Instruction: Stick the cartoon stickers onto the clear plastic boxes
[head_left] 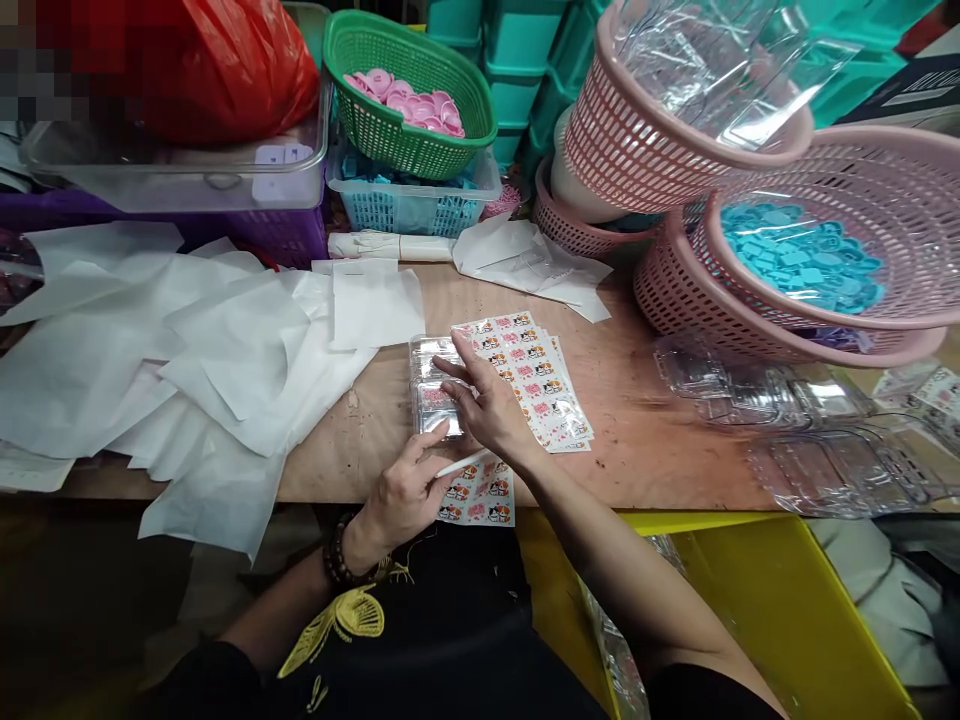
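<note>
A clear plastic case (429,352) lies on the wooden table in front of me, with reddish print showing through its lower half. My right hand (491,405) reaches across its right side, fingers spread, some of the tips on or just above the plastic. At the case's lower edge, my left hand (405,490) has curled fingers, with a thin white strip (463,462) at its thumb and fingers; whether this is a tool or a curled paper edge I cannot tell. Beneath lies a cat-print sticker sheet (476,500). More sticker sheets (551,385) are stacked right of the case.
White backing papers (225,340) heap on the left. Pink baskets (675,270) stand at the right, one with blue pieces (802,260). Clear plastic cases (840,465) lie at the right front. A green basket (409,150) of pink pieces stands behind; a yellow bin (780,600) is below.
</note>
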